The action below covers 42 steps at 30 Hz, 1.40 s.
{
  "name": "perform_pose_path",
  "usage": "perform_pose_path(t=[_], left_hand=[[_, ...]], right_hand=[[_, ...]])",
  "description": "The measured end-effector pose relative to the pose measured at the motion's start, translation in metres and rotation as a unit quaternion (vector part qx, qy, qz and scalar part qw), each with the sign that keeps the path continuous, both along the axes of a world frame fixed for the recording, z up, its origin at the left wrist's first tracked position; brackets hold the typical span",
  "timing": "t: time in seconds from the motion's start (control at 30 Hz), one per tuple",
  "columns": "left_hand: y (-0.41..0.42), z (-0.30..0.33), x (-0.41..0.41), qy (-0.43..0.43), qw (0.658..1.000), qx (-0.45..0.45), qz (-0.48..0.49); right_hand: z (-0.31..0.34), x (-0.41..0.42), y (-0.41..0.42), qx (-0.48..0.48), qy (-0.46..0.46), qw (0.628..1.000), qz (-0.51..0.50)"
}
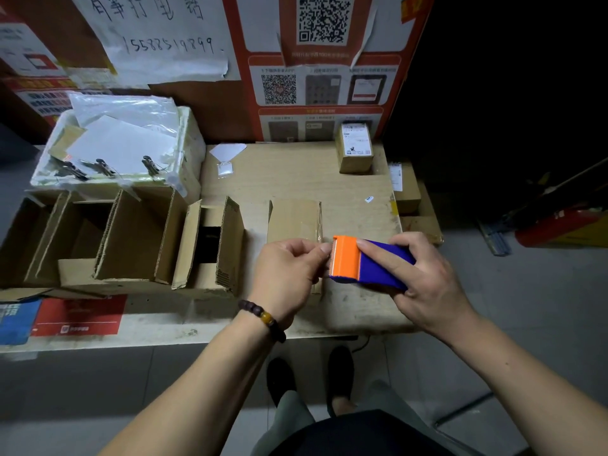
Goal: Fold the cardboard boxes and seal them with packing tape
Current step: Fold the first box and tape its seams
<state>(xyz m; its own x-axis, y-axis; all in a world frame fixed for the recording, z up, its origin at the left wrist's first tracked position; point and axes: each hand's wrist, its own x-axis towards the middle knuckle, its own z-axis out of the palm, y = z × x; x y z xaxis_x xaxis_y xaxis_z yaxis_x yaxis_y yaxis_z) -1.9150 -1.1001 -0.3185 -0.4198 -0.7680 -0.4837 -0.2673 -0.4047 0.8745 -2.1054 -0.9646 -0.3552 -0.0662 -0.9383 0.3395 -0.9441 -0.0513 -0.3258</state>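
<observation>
A small closed cardboard box (294,220) lies on the wooden table (296,179), just beyond my hands. My right hand (424,281) grips an orange and blue tape dispenser (365,263) above the box's near right corner, index finger laid along its top. My left hand (286,274) pinches the tape end at the dispenser's orange mouth, thumb and fingertips touching it. The near part of the box is hidden behind my left hand.
Several open cardboard boxes (131,238) stand in a row at the left. Behind them a white foam box (115,149) holds papers and clips. A labelled parcel (355,149) sits at the back right, more parcels (408,192) off the table's right edge.
</observation>
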Motion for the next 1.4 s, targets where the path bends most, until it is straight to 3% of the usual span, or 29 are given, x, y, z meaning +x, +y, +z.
perform_pose_path(t=[0.1, 0.23, 0.3, 0.37, 0.43, 0.5, 0.53, 0.6, 0.63, 0.83, 0.93, 1.0, 1.03, 1.07, 1.13, 1.17, 1.2, 1.27, 1.33, 1.4], left_hand=[[-0.006, -0.001, 0.005, -0.019, 0.999, -0.034, 0.006], [-0.032, 0.004, 0.025, -0.031, 0.997, -0.071, 0.025], [-0.029, 0.006, 0.021, -0.086, 0.985, -0.147, -0.016], [-0.013, 0.008, 0.007, -0.17, 0.933, -0.306, -0.084], [0.009, 0.013, -0.01, -0.222, 0.858, -0.442, -0.141], [0.011, 0.023, -0.019, -0.225, 0.86, -0.43, -0.162], [0.005, 0.027, -0.02, -0.221, 0.876, -0.398, -0.161], [-0.006, 0.032, -0.018, -0.194, 0.915, -0.318, -0.157], [-0.012, 0.031, -0.016, -0.172, 0.933, -0.278, -0.152], [-0.022, 0.017, -0.004, -0.094, 0.971, -0.18, -0.127], [-0.02, 0.014, -0.001, -0.064, 0.979, -0.149, -0.123], [-0.019, 0.01, 0.002, -0.048, 0.983, -0.129, -0.121], [-0.019, 0.009, 0.003, -0.041, 0.985, -0.119, -0.119], [-0.019, 0.008, 0.003, -0.034, 0.987, -0.111, -0.115], [-0.02, 0.003, 0.004, -0.032, 0.989, -0.104, -0.104], [-0.021, 0.0, 0.006, -0.037, 0.989, -0.107, -0.095], [-0.022, -0.004, 0.007, -0.045, 0.989, -0.113, -0.085], [-0.025, -0.015, 0.011, -0.077, 0.985, -0.133, -0.074], [-0.023, -0.026, 0.014, -0.135, 0.974, -0.168, -0.074], [-0.016, -0.039, 0.013, -0.22, 0.939, -0.25, -0.081]], right_hand=[[0.004, -0.012, 0.002, 0.009, 0.053, 0.998, 0.023], [0.001, -0.038, 0.012, 0.021, 0.095, 0.995, -0.023], [0.0, -0.03, 0.013, 0.008, 0.142, 0.99, -0.024], [-0.006, -0.01, 0.004, -0.009, 0.186, 0.982, -0.03], [-0.022, 0.0, -0.011, 0.076, 0.176, 0.977, -0.09], [-0.05, -0.005, -0.02, 0.242, 0.109, 0.952, -0.154], [-0.063, -0.01, -0.024, 0.3, 0.021, 0.936, -0.181], [-0.086, -0.018, -0.026, 0.33, -0.197, 0.888, -0.251], [-0.097, -0.019, -0.026, 0.327, -0.257, 0.868, -0.272], [-0.139, -0.01, -0.018, 0.324, -0.306, 0.838, -0.316], [-0.141, -0.009, -0.02, 0.342, -0.277, 0.843, -0.309], [-0.124, -0.004, -0.028, 0.286, -0.286, 0.859, -0.316], [-0.109, 0.001, -0.034, 0.227, -0.349, 0.856, -0.305], [-0.087, 0.008, -0.042, 0.167, -0.457, 0.83, -0.273], [-0.046, 0.023, -0.052, 0.106, -0.694, 0.697, -0.148], [-0.03, 0.03, -0.055, 0.115, -0.756, 0.636, -0.1], [-0.019, 0.035, -0.057, 0.14, -0.779, 0.607, -0.073], [-0.013, 0.045, -0.058, 0.176, -0.773, 0.604, -0.077], [-0.022, 0.053, -0.057, 0.175, -0.76, 0.608, -0.148], [-0.035, 0.06, -0.056, 0.151, -0.755, 0.604, -0.208]])
